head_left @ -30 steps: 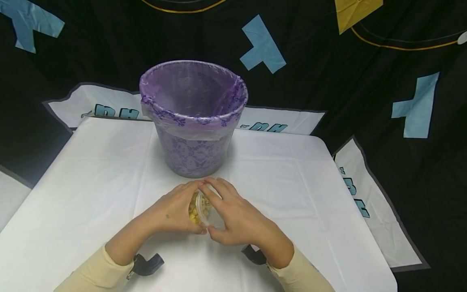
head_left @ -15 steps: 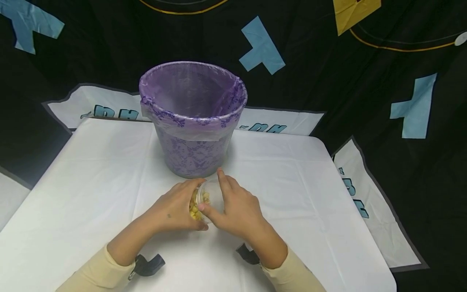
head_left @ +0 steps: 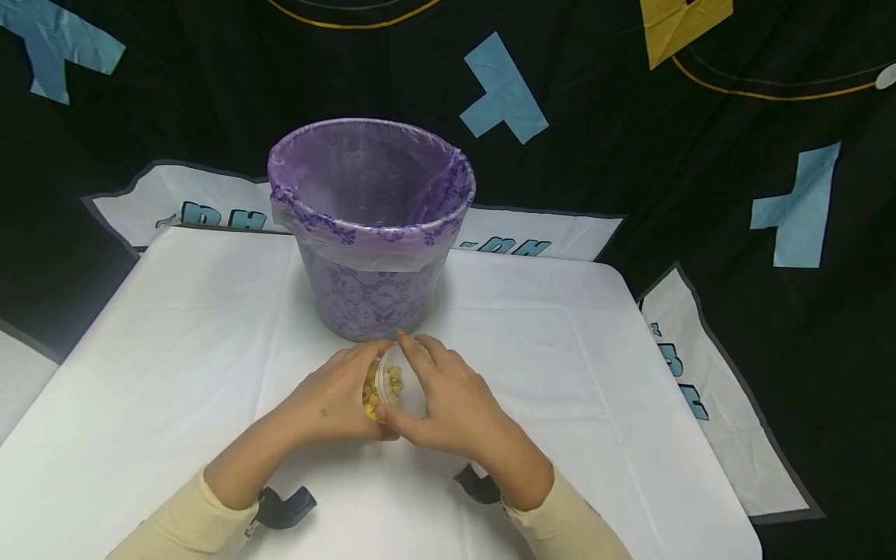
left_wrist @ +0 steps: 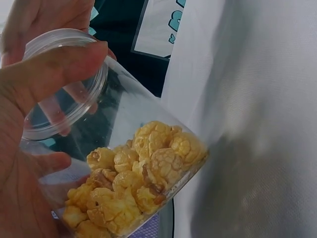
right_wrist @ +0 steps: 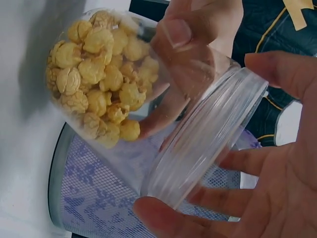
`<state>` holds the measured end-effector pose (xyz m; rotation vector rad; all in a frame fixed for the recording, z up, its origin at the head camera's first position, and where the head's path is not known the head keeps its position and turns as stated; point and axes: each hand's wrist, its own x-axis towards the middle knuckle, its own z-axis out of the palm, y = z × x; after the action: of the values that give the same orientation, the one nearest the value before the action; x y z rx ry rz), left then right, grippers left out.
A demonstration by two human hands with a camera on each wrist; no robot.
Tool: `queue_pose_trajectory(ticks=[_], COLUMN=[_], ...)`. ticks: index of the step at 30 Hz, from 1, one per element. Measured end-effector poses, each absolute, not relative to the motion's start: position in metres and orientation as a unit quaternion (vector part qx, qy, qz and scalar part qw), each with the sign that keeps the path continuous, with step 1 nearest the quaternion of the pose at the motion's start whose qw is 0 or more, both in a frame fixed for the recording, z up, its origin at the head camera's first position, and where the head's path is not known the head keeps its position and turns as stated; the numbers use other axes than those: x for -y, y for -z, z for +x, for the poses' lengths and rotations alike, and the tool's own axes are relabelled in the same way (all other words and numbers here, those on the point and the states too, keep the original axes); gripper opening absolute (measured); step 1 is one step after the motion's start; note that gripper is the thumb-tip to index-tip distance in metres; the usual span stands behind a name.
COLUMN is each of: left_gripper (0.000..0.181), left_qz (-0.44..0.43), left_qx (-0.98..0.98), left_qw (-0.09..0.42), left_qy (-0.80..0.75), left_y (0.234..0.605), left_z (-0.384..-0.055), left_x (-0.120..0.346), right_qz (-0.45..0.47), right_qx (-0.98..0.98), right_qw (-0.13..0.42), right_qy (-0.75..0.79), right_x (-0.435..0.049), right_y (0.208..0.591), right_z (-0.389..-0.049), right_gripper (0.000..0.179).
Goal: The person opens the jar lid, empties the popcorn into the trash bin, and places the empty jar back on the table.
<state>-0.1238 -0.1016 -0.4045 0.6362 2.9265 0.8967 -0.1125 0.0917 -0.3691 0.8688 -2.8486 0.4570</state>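
A clear plastic jar [head_left: 394,381], part filled with caramel popcorn [right_wrist: 99,74], is held tilted just above the white table. Around its body curls my left hand [head_left: 332,400], the thumb lying near the jar's neck in the left wrist view. My right hand [head_left: 455,400] grips the clear ridged lid [right_wrist: 208,134] by its rim, fingers spread around it. The lid sits on the jar's mouth. In the right wrist view the popcorn lies heaped toward the jar's base, away from the lid.
A purple patterned mesh bin [head_left: 374,295] with a translucent bag liner [head_left: 378,237] over its rim stands just beyond my hands. The table's white cloth [head_left: 560,350] spreads on both sides. Black fabric [head_left: 595,117] with blue and yellow shapes hangs behind.
My right hand has turned on the lid: its fingers spread and shifted half a second ago, then came back in around the rim. The left hand and jar have hardly moved.
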Motion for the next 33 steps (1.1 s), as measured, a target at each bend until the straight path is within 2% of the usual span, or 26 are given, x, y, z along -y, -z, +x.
queue_pose_trajectory(ticks=[5,18,33], left_gripper=[0.113,0.120,0.117], left_qz=[0.208,0.216,0.223], left_qx=[-0.931,-0.928,-0.925], left_qw=[0.019,0.043,0.034], left_qy=[-0.301,-0.301,-0.306], left_y=[0.404,0.399,0.401], left_z=[-0.123,-0.123,-0.124], left_x=[0.103,0.105,0.106], right_qz=[0.325,0.406,0.415], right_qx=[0.933,0.899,0.896], right_qw=[0.061,0.096,0.099], right_qy=[-0.140,-0.134,-0.123], right_x=[-0.096,-0.109,-0.113], right_y=[0.366,0.366,0.367], right_z=[-0.113,-0.116,-0.117], right_gripper=[0.089,0.093,0.094])
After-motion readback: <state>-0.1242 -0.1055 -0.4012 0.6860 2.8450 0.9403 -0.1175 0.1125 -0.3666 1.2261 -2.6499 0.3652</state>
